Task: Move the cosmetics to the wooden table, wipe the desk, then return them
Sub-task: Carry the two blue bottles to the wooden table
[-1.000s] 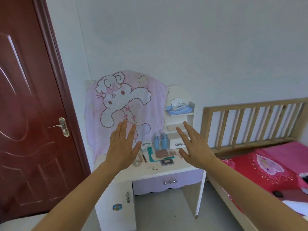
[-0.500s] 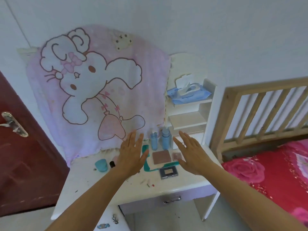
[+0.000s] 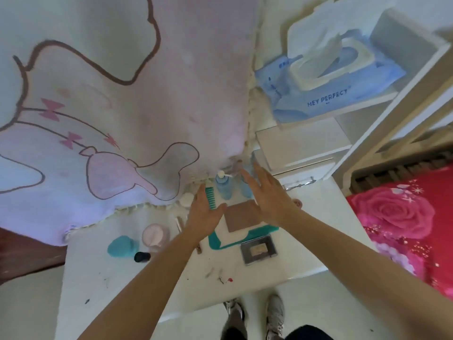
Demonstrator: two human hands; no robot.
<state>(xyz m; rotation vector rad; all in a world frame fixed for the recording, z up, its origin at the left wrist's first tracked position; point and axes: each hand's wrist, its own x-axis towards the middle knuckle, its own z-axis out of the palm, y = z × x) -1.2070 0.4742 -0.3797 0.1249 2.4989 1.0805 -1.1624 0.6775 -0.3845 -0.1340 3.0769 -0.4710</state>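
- Your left hand (image 3: 204, 218) and right hand (image 3: 270, 198) hover flat-fingered, holding nothing, either side of the pump bottle (image 3: 223, 188), probably to gather it.
- The surface (image 3: 117, 290) isn't cleared yet.

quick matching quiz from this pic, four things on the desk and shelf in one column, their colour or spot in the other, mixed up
Things
1. wipes pack
2. pump bottle
3. compact
4. makeup sponge

Places and colours
a. teal, on the left side of the desk
b. on the shelf above the desk
c. dark grey, nearest the desk's front edge
d. upright at the back, by the blanket

Pairs: 1-b, 2-d, 3-c, 4-a
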